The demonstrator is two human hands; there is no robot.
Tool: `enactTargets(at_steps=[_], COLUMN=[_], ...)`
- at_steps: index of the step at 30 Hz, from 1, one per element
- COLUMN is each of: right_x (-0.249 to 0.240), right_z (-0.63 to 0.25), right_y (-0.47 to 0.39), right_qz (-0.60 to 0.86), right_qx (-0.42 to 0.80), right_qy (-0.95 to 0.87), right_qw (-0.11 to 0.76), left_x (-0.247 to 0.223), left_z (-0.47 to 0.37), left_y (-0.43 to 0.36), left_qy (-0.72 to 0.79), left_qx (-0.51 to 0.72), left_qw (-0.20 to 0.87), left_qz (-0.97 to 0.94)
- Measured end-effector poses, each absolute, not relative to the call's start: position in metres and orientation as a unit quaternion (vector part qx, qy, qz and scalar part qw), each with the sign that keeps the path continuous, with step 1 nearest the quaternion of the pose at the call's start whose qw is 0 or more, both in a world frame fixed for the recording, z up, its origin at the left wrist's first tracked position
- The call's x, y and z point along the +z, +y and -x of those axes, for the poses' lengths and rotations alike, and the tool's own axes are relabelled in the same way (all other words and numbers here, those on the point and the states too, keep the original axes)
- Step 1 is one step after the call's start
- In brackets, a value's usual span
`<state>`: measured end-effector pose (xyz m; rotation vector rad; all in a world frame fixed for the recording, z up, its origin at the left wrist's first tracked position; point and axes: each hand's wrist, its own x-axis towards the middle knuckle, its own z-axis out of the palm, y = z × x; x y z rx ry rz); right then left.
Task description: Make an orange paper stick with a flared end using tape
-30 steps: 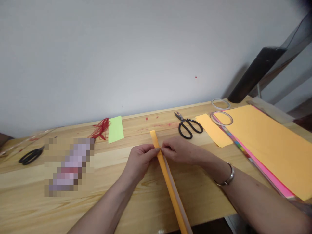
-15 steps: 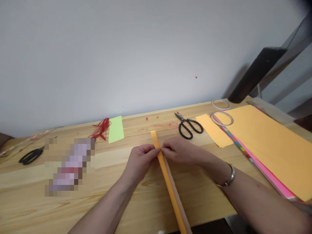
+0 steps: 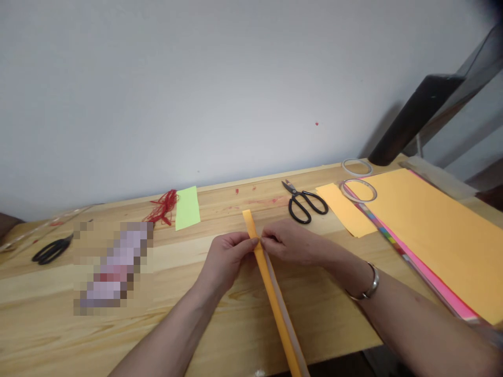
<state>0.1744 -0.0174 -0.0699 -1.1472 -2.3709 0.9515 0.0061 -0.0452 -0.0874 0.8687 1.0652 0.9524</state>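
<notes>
A long, narrow orange paper strip (image 3: 273, 297) runs from the middle of the table down past the bottom of the view. Along its right side lies a paler, greyish band (image 3: 283, 309); I cannot tell whether it is tape backing or a folded edge. My left hand (image 3: 228, 256) is closed on the strip near its far end, thumb on top and fingers behind. Just opposite, my right hand (image 3: 288, 242) pinches at the strip's right edge, its fingertips close to my left thumb. Whatever sits between the right fingertips is too small to make out.
Black-handled scissors (image 3: 302, 201) lie beyond my right hand, beside small orange paper pieces (image 3: 348, 212). Two tape rolls (image 3: 358, 190) and large orange sheets (image 3: 440, 235) are on the right. Left are red strings (image 3: 165, 206), a green paper (image 3: 187, 208), more scissors (image 3: 51, 251) and a blurred-out object (image 3: 118, 267).
Hardly anything differs. Both hands stay at the same spot on the strip, with only a very slight shift at the right fingertips.
</notes>
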Motion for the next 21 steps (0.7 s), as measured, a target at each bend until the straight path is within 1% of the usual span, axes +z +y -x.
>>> enactTargets(at_steps=[16, 21], right_x=[-0.0676, -0.0672], right_z=[-0.1739, -0.1738], right_y=[-0.0178, -0.0176], right_qz=[0.413, 0.414], right_qx=[0.325, 0.327], right_qy=[-0.835, -0.834], right_qw=[0.162, 0.161], left_x=[-0.0878, -0.0877], left_z=[-0.0051, -0.0065], left_y=[-0.0461, -0.0461], left_qy=[0.482, 0.479], left_qx=[0.417, 0.42], left_qw=[0.652, 0.662], left_qz=[-0.41, -0.395])
